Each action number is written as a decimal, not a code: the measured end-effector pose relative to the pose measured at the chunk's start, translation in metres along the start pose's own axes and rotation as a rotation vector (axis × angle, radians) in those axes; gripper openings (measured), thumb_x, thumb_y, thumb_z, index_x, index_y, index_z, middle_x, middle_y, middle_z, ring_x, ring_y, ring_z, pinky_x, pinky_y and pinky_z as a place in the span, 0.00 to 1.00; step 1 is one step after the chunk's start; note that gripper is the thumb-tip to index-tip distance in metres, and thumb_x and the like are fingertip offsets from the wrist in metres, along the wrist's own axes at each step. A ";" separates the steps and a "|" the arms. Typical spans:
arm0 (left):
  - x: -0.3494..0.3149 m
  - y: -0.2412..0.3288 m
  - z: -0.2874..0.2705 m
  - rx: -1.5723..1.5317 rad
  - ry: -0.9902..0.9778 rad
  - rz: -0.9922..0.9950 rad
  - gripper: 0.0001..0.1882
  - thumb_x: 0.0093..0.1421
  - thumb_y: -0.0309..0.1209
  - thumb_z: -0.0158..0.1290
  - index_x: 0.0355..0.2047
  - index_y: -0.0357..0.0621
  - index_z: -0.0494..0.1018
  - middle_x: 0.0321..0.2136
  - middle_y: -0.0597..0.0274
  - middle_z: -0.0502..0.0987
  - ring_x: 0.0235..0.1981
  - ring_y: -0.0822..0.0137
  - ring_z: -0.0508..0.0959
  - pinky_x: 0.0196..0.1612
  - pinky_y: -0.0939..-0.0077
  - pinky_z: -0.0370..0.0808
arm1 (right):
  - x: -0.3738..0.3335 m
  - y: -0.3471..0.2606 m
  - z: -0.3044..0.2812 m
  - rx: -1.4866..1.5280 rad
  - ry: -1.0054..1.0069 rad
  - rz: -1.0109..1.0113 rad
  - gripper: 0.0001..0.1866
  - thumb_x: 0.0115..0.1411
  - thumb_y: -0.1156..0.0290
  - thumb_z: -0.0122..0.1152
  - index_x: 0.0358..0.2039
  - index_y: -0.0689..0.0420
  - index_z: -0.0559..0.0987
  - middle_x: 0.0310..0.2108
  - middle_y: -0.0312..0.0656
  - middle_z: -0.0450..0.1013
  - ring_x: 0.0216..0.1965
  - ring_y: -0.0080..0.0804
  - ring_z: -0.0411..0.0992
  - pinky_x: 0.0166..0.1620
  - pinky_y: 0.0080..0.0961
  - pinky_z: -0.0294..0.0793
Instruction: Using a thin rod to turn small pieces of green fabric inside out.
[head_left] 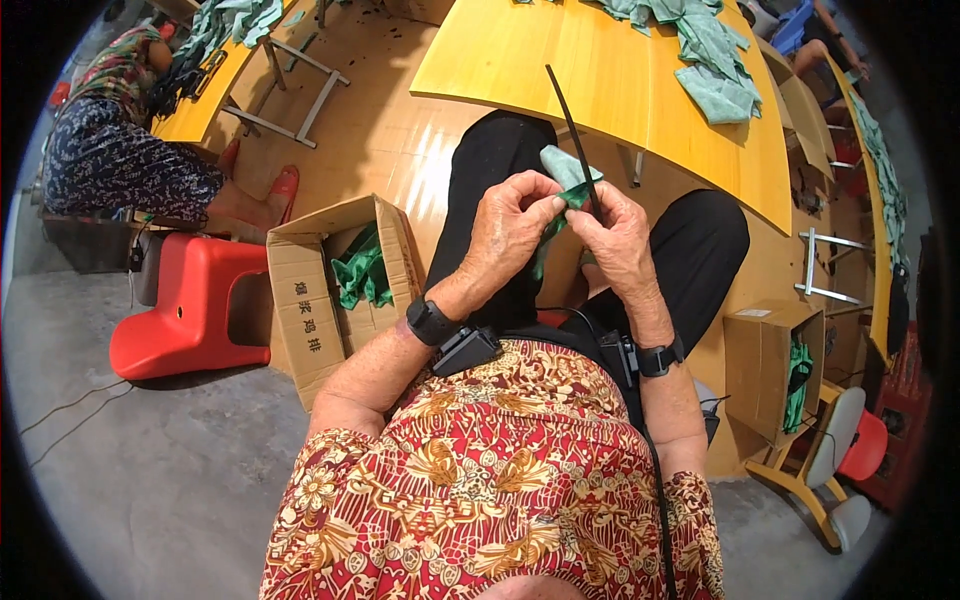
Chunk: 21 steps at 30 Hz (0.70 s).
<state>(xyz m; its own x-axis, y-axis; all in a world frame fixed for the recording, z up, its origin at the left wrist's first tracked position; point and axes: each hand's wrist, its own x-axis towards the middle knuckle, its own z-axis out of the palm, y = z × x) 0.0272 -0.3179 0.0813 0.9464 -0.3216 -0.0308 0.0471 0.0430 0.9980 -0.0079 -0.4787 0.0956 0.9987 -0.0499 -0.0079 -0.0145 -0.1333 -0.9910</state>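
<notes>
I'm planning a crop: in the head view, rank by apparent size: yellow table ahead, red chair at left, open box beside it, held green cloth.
Yellow table
Red chair and open box: too alike to rank
Green cloth

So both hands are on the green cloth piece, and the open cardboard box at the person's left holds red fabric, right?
Not quite: the head view shows green fabric, not red, in the open cardboard box at the person's left. The left hand and right hand are both on the green cloth piece.
</notes>
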 end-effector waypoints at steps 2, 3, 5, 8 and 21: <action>0.002 -0.004 0.003 -0.168 0.022 0.024 0.04 0.61 0.26 0.57 0.34 0.38 0.76 0.28 0.71 0.77 0.29 0.81 0.72 0.34 0.85 0.70 | 0.001 0.003 0.000 -0.109 0.091 -0.014 0.03 0.56 0.76 0.62 0.30 0.60 0.77 0.24 0.25 0.67 0.27 0.11 0.61 0.30 0.14 0.64; 0.003 -0.004 0.003 -0.167 0.021 0.024 0.04 0.61 0.26 0.57 0.34 0.38 0.76 0.28 0.71 0.77 0.29 0.81 0.72 0.34 0.85 0.70 | 0.002 0.003 0.001 -0.108 0.092 -0.014 0.03 0.56 0.76 0.62 0.30 0.60 0.77 0.24 0.25 0.67 0.27 0.11 0.61 0.30 0.14 0.64; 0.006 -0.002 0.005 -0.277 0.018 -0.057 0.03 0.61 0.26 0.58 0.33 0.39 0.76 0.28 0.71 0.77 0.30 0.81 0.72 0.35 0.85 0.70 | 0.004 0.001 0.003 0.081 0.128 0.002 0.02 0.55 0.77 0.61 0.29 0.60 0.76 0.24 0.24 0.67 0.26 0.11 0.62 0.30 0.13 0.64; 0.007 0.004 0.006 -0.324 0.020 -0.078 0.05 0.60 0.25 0.58 0.35 0.40 0.74 0.29 0.71 0.77 0.29 0.80 0.72 0.34 0.85 0.70 | 0.004 0.006 0.001 0.109 0.133 0.008 0.02 0.55 0.78 0.61 0.29 0.59 0.76 0.24 0.24 0.68 0.26 0.11 0.63 0.30 0.13 0.64; 0.007 -0.002 0.005 -0.570 -0.053 -0.189 0.14 0.57 0.20 0.58 0.43 0.40 0.68 0.32 0.66 0.76 0.31 0.78 0.75 0.35 0.86 0.73 | -0.001 0.005 0.006 0.210 0.106 0.050 0.04 0.57 0.76 0.60 0.33 0.59 0.78 0.24 0.27 0.69 0.25 0.10 0.62 0.28 0.13 0.63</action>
<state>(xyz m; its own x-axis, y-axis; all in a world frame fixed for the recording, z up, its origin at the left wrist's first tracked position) 0.0325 -0.3250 0.0796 0.8886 -0.4188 -0.1873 0.3905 0.4762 0.7879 -0.0083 -0.4733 0.0902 0.9862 -0.1563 -0.0549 -0.0427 0.0804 -0.9958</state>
